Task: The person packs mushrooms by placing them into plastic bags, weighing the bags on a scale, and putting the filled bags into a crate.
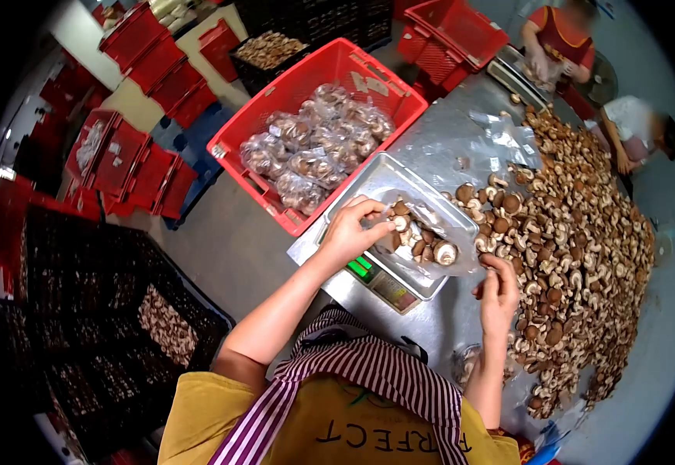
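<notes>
A clear plastic bag (461, 252) with several brown-capped mushrooms (445, 253) lies in the metal tray (429, 294) of a weighing scale (391, 292). The scale's display glows green. My left hand (350, 231) reaches over the tray's left side, thumb and fingers closed on the bag's near-left edge beside the mushrooms. At the opposite edge, my right hand (498, 288) has its fingers curled on the bag's plastic. Right of the tray spreads a large heap of loose mushrooms (578, 263).
A red crate (236, 143) full of bagged mushrooms (314, 147) stands beyond the scale. Empty plastic bags (508, 136) lie on the metal table. Black crates (97, 310) and stacked red crates (132, 167) are at left. Two people (562, 39) are at the far right.
</notes>
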Tool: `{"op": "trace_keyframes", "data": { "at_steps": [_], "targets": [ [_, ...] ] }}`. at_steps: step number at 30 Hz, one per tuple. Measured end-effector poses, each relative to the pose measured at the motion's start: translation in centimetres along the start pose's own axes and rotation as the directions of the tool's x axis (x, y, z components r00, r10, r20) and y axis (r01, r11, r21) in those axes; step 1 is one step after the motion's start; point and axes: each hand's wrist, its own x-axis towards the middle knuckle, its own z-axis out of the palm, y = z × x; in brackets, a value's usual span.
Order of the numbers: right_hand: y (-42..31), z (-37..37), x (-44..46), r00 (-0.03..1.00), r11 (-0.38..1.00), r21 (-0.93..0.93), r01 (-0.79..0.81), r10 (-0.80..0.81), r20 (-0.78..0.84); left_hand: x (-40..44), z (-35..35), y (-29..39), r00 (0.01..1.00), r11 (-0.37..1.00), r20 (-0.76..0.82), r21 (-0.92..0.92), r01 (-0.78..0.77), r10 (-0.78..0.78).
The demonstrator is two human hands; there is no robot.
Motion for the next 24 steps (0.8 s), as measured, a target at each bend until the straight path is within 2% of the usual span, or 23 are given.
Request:
{"op": "trace_keyframes", "data": {
  "at_steps": [2,8,12,14,16,18,22,24],
  "targets": [
    [0.1,-0.5,-0.3,0.999,0.999,0.037,0.024,-0.023,-0.040,-0.2,-0.8,-0.2,1.000,0.995,0.015,-0.100,0.007,-0.005],
    [-2.8,-0.2,-0.6,0.999,0.993,0.115,0.025,-0.023,-0.022,-0.8,-3.8,0.0,0.987,0.966,-0.111,-0.244,0.090,-0.120],
    [-3.7,2.1,0.2,0.987,0.987,0.077,0.143,-0.148,0.063,-0.8,-3.8,-0.6,0.982,0.965,-0.168,-0.261,0.035,-0.081],
    [-4.1,3.0,0.9,0.970,0.982,0.028,0.188,-0.190,0.149,-0.5,-3.3,-1.1,0.978,0.924,-0.163,-0.377,0.058,-0.128],
    [-4.2,3.8,1.2,0.973,0.989,0.011,0.149,-0.148,0.177,-0.3,-3.3,-1.1,0.981,0.920,-0.142,-0.385,0.071,-0.135],
    [-4.2,4.4,1.5,0.972,0.989,-0.035,0.141,-0.132,0.194,-0.1,-3.3,-0.9,0.988,0.805,-0.040,-0.585,0.097,-0.147],
    [-3.5,4.9,2.0,0.972,0.989,-0.110,0.095,-0.068,0.226,0.2,-3.5,-1.9,0.983,0.838,-0.141,-0.545,0.021,-0.117],
    [-2.7,4.8,2.2,0.973,0.994,-0.089,0.065,-0.043,0.226,0.1,-4.1,-2.1,0.969,0.868,-0.159,-0.489,0.091,-0.191]
  ]
}}
